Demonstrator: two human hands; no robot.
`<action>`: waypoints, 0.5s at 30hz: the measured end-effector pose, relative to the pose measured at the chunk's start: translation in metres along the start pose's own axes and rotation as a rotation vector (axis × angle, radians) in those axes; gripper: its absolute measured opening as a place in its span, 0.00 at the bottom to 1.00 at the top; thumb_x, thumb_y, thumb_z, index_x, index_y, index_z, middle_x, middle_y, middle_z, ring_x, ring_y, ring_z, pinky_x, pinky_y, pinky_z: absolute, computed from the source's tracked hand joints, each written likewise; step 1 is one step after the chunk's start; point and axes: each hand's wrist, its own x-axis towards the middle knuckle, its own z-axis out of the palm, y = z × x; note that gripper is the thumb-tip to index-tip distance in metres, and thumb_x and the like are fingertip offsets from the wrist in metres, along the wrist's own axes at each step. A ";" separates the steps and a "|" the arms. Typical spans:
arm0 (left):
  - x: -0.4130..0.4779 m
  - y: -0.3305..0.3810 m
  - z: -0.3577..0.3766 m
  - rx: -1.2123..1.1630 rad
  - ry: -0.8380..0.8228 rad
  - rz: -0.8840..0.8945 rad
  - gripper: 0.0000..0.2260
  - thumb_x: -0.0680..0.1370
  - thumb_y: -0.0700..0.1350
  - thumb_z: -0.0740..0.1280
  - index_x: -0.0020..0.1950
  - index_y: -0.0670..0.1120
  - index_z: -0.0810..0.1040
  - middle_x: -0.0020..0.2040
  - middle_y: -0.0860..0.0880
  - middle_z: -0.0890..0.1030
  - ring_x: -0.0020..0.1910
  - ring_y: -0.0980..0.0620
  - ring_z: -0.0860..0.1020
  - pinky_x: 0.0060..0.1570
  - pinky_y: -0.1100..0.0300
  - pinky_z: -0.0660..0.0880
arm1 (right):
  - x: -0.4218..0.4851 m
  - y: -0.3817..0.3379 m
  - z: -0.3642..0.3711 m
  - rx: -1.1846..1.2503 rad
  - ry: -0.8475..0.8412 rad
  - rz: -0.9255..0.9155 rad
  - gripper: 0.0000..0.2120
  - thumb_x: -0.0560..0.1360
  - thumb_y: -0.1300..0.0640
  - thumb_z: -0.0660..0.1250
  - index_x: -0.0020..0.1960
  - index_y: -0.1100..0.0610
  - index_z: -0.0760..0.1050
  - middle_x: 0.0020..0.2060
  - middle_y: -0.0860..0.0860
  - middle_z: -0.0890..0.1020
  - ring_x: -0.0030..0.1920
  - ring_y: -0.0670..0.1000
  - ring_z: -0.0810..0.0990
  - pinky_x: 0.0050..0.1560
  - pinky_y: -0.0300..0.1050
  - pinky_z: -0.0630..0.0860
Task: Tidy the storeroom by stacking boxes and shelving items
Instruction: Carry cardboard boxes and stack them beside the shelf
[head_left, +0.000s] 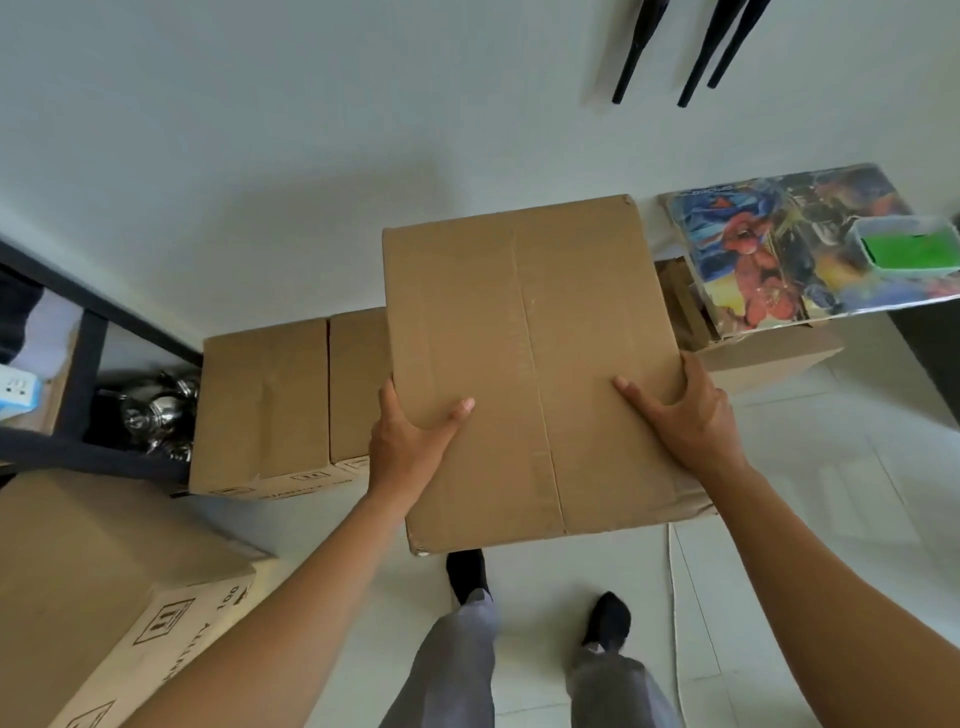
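Observation:
A large closed cardboard box (524, 364) is held up in front of me, above the floor and my feet. My left hand (410, 441) grips its left side, thumb lying across the top face. My right hand (685, 415) grips its right side, thumb also on top. Two lower cardboard boxes (265, 400) stand side by side against the wall, partly hidden behind the held box. Another open cardboard box (763, 358) stands to the right.
A dark metal shelf (83, 364) at the left holds shiny steel vessels (161, 410). A printed carton (104, 597) sits at bottom left. A colourful picture sheet (779, 249) and a green-lidded tub (904, 244) lie on the right box. Black chair legs (691, 52) stand further off.

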 end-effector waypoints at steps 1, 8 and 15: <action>0.007 0.004 0.011 -0.009 0.001 -0.004 0.46 0.58 0.74 0.70 0.70 0.54 0.64 0.61 0.52 0.77 0.61 0.47 0.75 0.59 0.48 0.75 | 0.013 0.003 -0.003 0.002 0.002 -0.005 0.43 0.65 0.30 0.67 0.70 0.53 0.63 0.61 0.58 0.76 0.61 0.63 0.74 0.59 0.56 0.71; 0.073 0.005 0.106 -0.065 0.015 -0.035 0.42 0.61 0.69 0.74 0.69 0.55 0.65 0.60 0.54 0.78 0.58 0.50 0.77 0.58 0.51 0.76 | 0.120 0.039 0.000 -0.038 0.004 -0.014 0.40 0.67 0.34 0.69 0.71 0.53 0.62 0.64 0.56 0.74 0.62 0.61 0.73 0.61 0.55 0.70; 0.148 -0.067 0.195 -0.065 0.009 -0.049 0.46 0.60 0.71 0.73 0.72 0.54 0.63 0.62 0.56 0.77 0.59 0.54 0.77 0.57 0.59 0.75 | 0.214 0.112 0.080 -0.085 -0.046 -0.033 0.42 0.64 0.31 0.65 0.70 0.53 0.62 0.64 0.54 0.73 0.61 0.59 0.74 0.59 0.57 0.71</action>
